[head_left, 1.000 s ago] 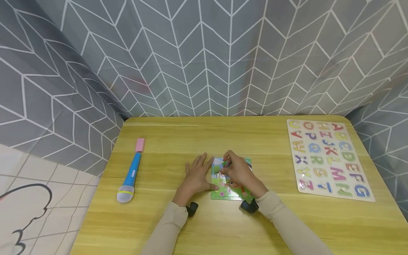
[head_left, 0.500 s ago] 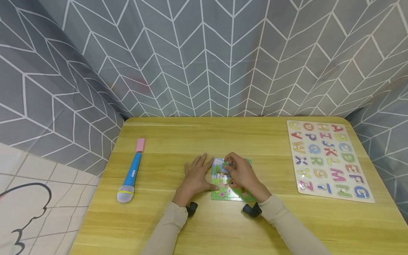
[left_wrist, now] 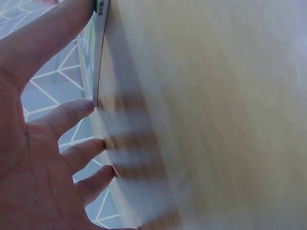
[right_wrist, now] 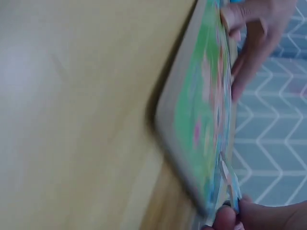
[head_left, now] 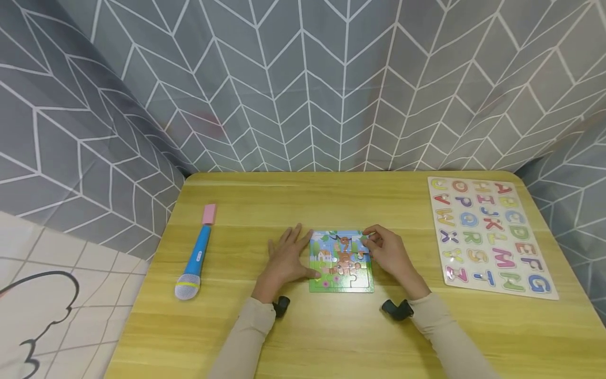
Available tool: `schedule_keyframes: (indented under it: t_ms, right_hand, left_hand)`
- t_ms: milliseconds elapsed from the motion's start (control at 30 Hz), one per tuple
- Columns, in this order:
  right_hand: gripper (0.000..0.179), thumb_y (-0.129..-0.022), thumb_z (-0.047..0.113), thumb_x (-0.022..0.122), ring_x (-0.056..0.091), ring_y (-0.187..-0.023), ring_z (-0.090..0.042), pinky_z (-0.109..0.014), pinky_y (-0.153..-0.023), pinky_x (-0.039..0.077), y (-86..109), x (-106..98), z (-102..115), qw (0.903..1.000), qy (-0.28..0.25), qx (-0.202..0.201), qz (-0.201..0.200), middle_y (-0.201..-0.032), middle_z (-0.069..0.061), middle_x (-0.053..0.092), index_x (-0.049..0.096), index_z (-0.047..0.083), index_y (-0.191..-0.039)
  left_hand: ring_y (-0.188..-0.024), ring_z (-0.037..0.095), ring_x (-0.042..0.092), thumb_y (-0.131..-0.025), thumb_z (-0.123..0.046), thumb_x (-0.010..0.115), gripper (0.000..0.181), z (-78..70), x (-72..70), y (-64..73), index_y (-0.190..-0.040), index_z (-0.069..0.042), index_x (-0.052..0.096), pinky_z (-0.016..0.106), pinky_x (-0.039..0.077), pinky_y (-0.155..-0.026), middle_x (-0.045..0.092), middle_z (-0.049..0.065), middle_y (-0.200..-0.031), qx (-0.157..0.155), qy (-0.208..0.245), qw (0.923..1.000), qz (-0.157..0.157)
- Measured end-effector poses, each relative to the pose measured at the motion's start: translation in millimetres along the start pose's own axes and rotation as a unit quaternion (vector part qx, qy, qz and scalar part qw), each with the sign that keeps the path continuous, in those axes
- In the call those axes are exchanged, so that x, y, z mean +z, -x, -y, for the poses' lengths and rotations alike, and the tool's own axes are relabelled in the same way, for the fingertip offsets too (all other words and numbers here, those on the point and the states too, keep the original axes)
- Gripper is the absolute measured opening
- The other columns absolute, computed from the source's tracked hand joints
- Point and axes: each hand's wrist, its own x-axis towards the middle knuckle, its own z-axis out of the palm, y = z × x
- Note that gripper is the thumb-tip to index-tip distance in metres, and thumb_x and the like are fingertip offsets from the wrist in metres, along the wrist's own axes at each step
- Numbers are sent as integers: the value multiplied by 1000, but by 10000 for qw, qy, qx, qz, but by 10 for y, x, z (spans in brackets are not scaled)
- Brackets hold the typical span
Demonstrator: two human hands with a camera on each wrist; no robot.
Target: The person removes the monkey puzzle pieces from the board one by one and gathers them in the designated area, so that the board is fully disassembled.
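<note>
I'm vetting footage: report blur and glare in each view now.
Head view: jigsaw puzzle and letter board fairly crisp; left wrist view: tabletop smeared, brownish streaks beside the left hand; right wrist view: jigsaw puzzle blurred, pale sheen on the tabletop at left.

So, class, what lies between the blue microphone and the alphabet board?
The left hand, the jigsaw puzzle and the right hand, which pinches a piece; the head view shows this.

puzzle (head_left: pixel 340 261): glossy print | tbl (head_left: pixel 326 337): smooth wood-look | curtain (head_left: pixel 326 89): matt cloth | mic (head_left: pixel 195 259): plas. hndl
</note>
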Motion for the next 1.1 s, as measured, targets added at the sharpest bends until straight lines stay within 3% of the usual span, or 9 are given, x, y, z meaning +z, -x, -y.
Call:
schedule_keyframes:
  t_ms: [133,333,567,867,1100]
  right_hand:
    - [20,-98,8,63,66,-68,-15,-24,-61,55,-10,-167,-104,9996,181,176,95,-88,-14,68,66,0,-116]
    - [20,-98,10,62,65,-66,-13,-27,-63,51,-30,-319,-200,9986,500,152,31,-85,-12,69,67,-1,-114]
    - [18,-98,11,62,59,-68,-13,-28,-63,45,-17,-365,-276,9968,764,228,-49,-85,-11,71,68,-1,-111]
    - [20,-98,15,62,60,-75,-18,-28,-66,43,-93,-366,-271,9939,1054,172,-260,-88,-12,71,69,1,-111]
    - [19,-99,16,62,62,-75,-20,-28,-65,44,-133,-344,-262,9931,1139,211,-202,-90,-12,71,69,2,-110]
  left_hand:
    - [-160,34,4,-69,-46,90,109,12,-19,-10,-159,-29,31,76,-7,-118,10,5,-172,-64,28,10000,3]
    - [-159,35,2,-68,-45,91,109,8,-34,-24,-158,-29,32,75,-8,-119,10,6,-172,-62,100,9999,-104]
    - [-159,39,0,-68,-43,92,107,7,16,39,-157,-27,35,77,-9,-117,12,8,-171,-92,261,9996,-113]
    - [-159,39,-1,-68,-42,92,107,-4,4,37,-158,-27,34,77,-10,-117,11,8,-171,-58,308,9995,-95]
    - [-159,38,-1,-68,-42,92,108,11,21,31,-158,-28,34,76,-9,-118,11,7,-172,-82,263,9996,-80]
